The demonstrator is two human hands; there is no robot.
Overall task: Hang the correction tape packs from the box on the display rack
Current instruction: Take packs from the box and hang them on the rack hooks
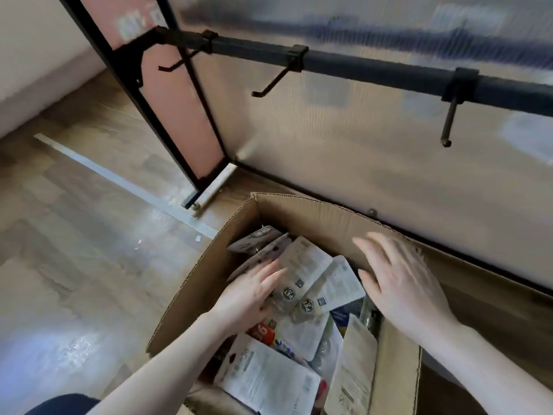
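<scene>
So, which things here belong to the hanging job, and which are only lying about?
Belongs to the job:
- cardboard box
- correction tape packs
- rack bar
- three empty hooks
- left hand, right hand

Only lying about:
- paper scraps on the wooden floor
- white floor strip

Brown cardboard box (299, 211) holds white, grey-printed packs (305, 265); a red-orange one (263, 330) at six o'clock. Black rack bar (359, 62) at twelve.

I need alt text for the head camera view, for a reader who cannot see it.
Two bare hands, left hand and right hand, reach into an open cardboard box of correction tape packs on a wooden floor. Above, the display rack shows three empty hooks.
</scene>
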